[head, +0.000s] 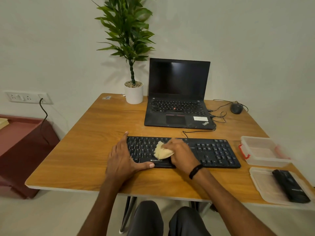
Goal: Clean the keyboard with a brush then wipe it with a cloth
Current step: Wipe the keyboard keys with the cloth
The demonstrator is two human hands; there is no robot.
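Note:
A black keyboard (213,152) lies flat on the wooden table (81,150) in front of me. My right hand (182,153) presses a crumpled cream cloth (162,150) onto the keys near the keyboard's middle. My left hand (121,159) rests spread on the keyboard's left end, its fingers along the left edge and its thumb on the front edge. A black brush (289,185) lies on a clear plastic lid (265,184) at the table's right front corner.
An open black laptop (179,99) stands behind the keyboard, with a potted plant (133,92) to its left and a wired mouse (236,108) to its right. A clear plastic box (262,150) with red clips sits right of the keyboard. A maroon cabinet (22,150) stands to the left.

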